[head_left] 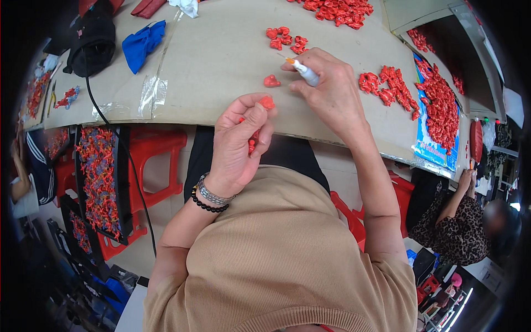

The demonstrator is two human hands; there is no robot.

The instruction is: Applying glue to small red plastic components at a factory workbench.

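Note:
My left hand (237, 135) is closed above the table's near edge. Its thumb and forefinger pinch a small red plastic figure part (267, 102), and more red parts (252, 143) show between the curled fingers. To its right, my right hand (338, 83) grips a small white dropper bottle (307, 74) with an orange collar and a thin needle tip pointing up and left. The tip is apart from the part in my left hand. One loose red part (271, 81) lies on the table between my hands, and a small group of them (279, 37) sits just beyond.
Red parts form a large pile (345, 12) at the far edge, a cluster (390, 84) at right, and a heap (440, 105) on a blue sheet. At left lie a blue cloth (142, 45), a black cap (93, 47) and a cable (99, 113). Another person (453, 221) works at right.

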